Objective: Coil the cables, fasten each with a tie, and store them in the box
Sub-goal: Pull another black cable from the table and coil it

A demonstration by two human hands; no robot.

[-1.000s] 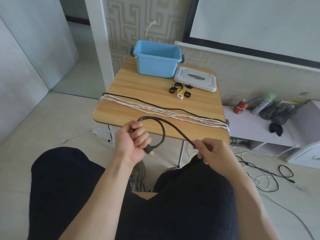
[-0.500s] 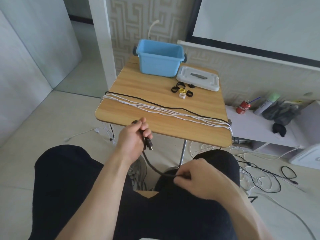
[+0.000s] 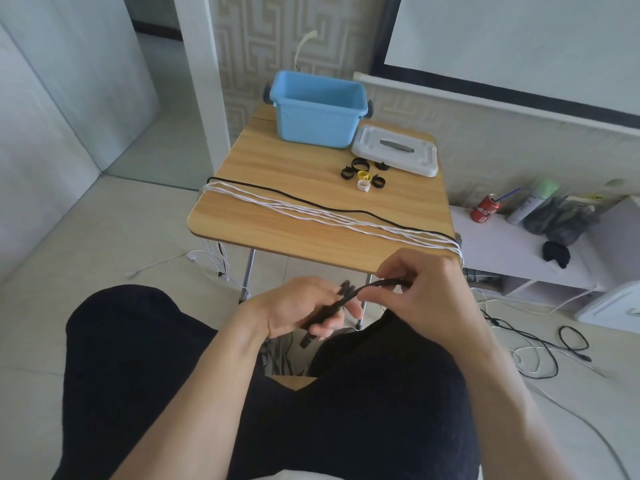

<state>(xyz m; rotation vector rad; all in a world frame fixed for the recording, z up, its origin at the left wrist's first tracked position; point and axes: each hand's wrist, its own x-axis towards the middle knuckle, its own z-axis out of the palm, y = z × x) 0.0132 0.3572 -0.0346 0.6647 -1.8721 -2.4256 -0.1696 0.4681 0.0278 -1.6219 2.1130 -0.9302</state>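
Over my lap, my left hand (image 3: 304,308) holds a folded black cable (image 3: 330,306), its plug hanging below the fingers. My right hand (image 3: 420,285) pinches the same cable's loop end just to the right. On the wooden table (image 3: 277,168) several white cables (image 3: 311,216) and one thin black cable (image 3: 304,199) lie stretched across from left to right. Several cable ties (image 3: 363,174), black, yellow and white, sit behind them. The open blue box (image 3: 317,110) stands at the table's far edge with its white lid (image 3: 396,150) beside it.
My dark-trousered legs fill the foreground. A low white shelf (image 3: 519,251) on the right carries a red can (image 3: 485,209), a spray bottle and dark cloth. Loose cables (image 3: 533,355) lie on the floor to the right and under the table.
My right hand rose from my lap and came up close to the left hand, bringing more black cable with it. The left hand dropped lower and the cable now lies folded in it.
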